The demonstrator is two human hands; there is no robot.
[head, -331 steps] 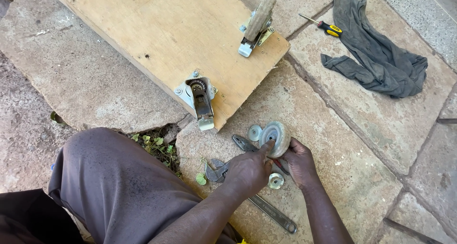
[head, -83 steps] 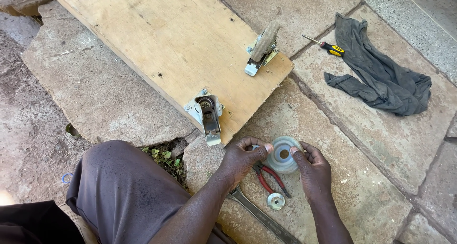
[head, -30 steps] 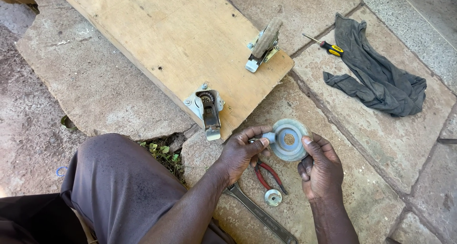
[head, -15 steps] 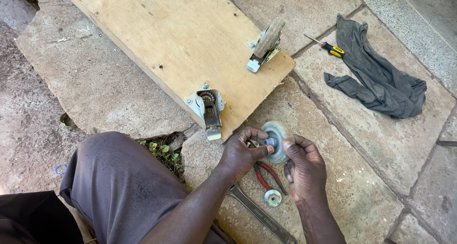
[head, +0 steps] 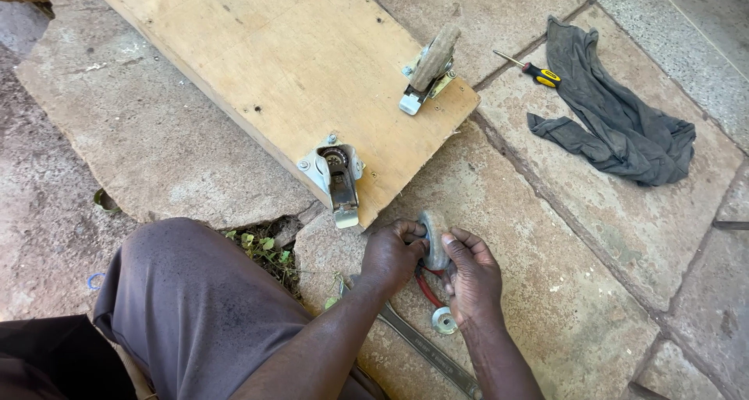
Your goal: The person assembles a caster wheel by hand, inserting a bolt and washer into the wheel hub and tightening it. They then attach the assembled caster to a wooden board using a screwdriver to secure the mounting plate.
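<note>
Both my hands hold a grey caster wheel point(head: 434, 240) edge-on, just above the stone paving. My left hand point(head: 392, 253) grips its left face and my right hand point(head: 471, 275) grips its right face. Under my hands lie red-handled pliers point(head: 425, 288), a small metal washer-like ring point(head: 444, 320) and a long metal wrench point(head: 425, 350). Just beyond my hands, an empty metal caster bracket point(head: 335, 176) is bolted to the near corner of a wooden board point(head: 265, 49). A second caster with its wheel fitted point(head: 428, 66) stands on the board's right edge.
A screwdriver with a yellow and black handle point(head: 530, 70) and a crumpled grey cloth point(head: 616, 119) lie on the paving at the right. My knee in grey trousers point(head: 187, 298) fills the lower left. Weeds point(head: 261, 248) grow in a gap between stones.
The wheel has turned from nearly face-on to edge-on between my hands, and it sits slightly lower, closer to the paving. Both hands kept hold of it.
</note>
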